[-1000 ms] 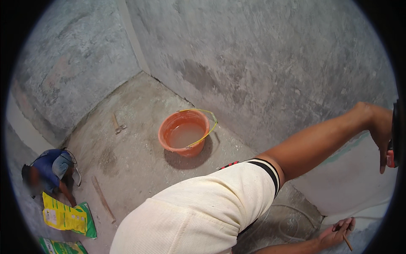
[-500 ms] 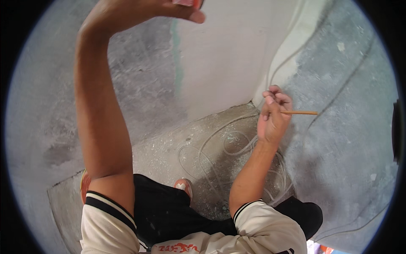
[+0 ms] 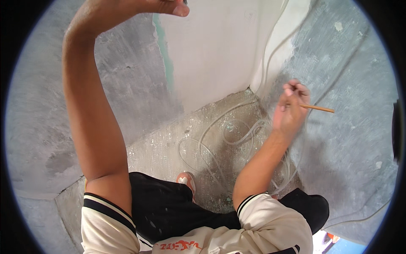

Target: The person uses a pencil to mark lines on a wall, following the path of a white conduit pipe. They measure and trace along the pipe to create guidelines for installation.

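Note:
My right hand [image 3: 292, 108] is raised in front of the grey wall near the corner, slightly blurred. Its fingers are closed on a thin orange-brown pencil [image 3: 319, 109], whose back end sticks out to the right while its other end is hidden in the grip. My left arm reaches up along the left side, and my left hand [image 3: 171, 7] is cut off by the top edge. Only the thumb and part of the palm show there. A small dark bit of something appears beside the thumb, too little to name.
A pale wall panel [image 3: 211, 51] with a green edge strip [image 3: 165, 55] meets the grey right wall [image 3: 351, 139] in a corner. Clear hose [image 3: 201, 139] lies in loops on the speckled floor [image 3: 156, 148] and runs up the corner. My shoe [image 3: 186, 181] stands near it.
My right hand has moved right and slightly up with the pencil. My left hand has shifted left and up; the pink and orange thing seen in it earlier is out of the picture.

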A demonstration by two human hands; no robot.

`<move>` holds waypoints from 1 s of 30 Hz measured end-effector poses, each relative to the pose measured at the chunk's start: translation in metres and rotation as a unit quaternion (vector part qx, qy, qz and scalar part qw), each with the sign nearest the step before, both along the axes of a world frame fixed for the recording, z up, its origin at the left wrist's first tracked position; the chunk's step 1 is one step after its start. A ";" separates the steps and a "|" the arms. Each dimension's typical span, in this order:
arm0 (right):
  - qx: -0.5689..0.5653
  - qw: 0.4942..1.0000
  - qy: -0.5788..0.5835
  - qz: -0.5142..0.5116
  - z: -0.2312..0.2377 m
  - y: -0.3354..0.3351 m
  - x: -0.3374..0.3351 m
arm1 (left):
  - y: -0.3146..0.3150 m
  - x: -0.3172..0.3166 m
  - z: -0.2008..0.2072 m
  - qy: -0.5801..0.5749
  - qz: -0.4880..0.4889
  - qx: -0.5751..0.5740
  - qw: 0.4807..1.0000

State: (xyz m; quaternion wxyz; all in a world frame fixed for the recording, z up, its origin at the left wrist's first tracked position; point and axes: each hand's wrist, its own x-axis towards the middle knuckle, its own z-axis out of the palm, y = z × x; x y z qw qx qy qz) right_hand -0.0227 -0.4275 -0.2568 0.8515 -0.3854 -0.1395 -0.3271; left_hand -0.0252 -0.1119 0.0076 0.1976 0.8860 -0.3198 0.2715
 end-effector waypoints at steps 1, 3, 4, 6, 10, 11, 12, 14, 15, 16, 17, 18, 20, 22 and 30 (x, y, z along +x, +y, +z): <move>-0.008 0.999 0.000 -0.033 -0.004 -0.018 -0.002 | -0.007 0.010 -0.008 -0.012 -0.001 0.017 1.000; -0.005 0.998 0.019 -0.063 -0.002 -0.035 -0.010 | -0.018 0.010 -0.005 0.056 -0.033 0.019 0.998; -0.004 0.997 0.030 -0.077 -0.002 -0.041 -0.012 | -0.025 0.010 -0.014 0.047 -0.027 0.026 0.998; -0.025 0.995 -0.002 -0.099 -0.002 -0.080 -0.036 | -0.082 0.015 -0.059 -0.009 -0.044 0.023 0.999; -0.001 0.991 -0.012 -0.130 -0.002 -0.104 -0.052 | -0.101 0.089 -0.146 0.335 -0.133 0.203 0.910; 0.012 0.991 -0.011 -0.129 -0.008 -0.103 -0.049 | -0.116 0.095 -0.179 0.399 -0.214 0.212 0.866; 0.005 0.994 -0.021 -0.105 -0.012 -0.109 -0.051 | -0.131 0.089 -0.211 0.448 -0.210 0.257 0.830; -0.005 0.998 -0.050 -0.038 -0.025 -0.115 -0.047 | -0.133 0.087 -0.321 0.447 -0.234 0.357 0.786; -0.015 0.998 -0.052 -0.029 -0.031 -0.117 -0.051 | -0.142 0.074 -0.368 0.499 -0.245 0.413 0.722; -0.025 0.998 -0.057 -0.020 -0.037 -0.117 -0.055 | -0.144 0.057 -0.410 0.518 -0.252 0.443 0.687; -0.015 0.999 -0.046 -0.018 -0.045 -0.114 -0.059 | -0.146 0.044 -0.438 0.568 -0.269 0.450 0.634; -0.020 0.999 -0.021 -0.014 -0.056 -0.106 -0.060 | -0.136 0.026 -0.476 0.586 -0.224 0.470 0.620; -0.056 0.996 0.055 -0.031 -0.082 -0.100 -0.067 | -0.151 0.009 -0.454 0.570 -0.196 0.480 0.637; -0.082 0.986 0.139 -0.044 -0.087 -0.068 -0.075 | -0.144 0.006 -0.466 0.597 -0.125 0.419 0.673; 0.011 0.823 0.547 0.156 -0.024 0.015 -0.151 | -0.098 -0.073 -0.464 0.655 -0.153 0.112 0.732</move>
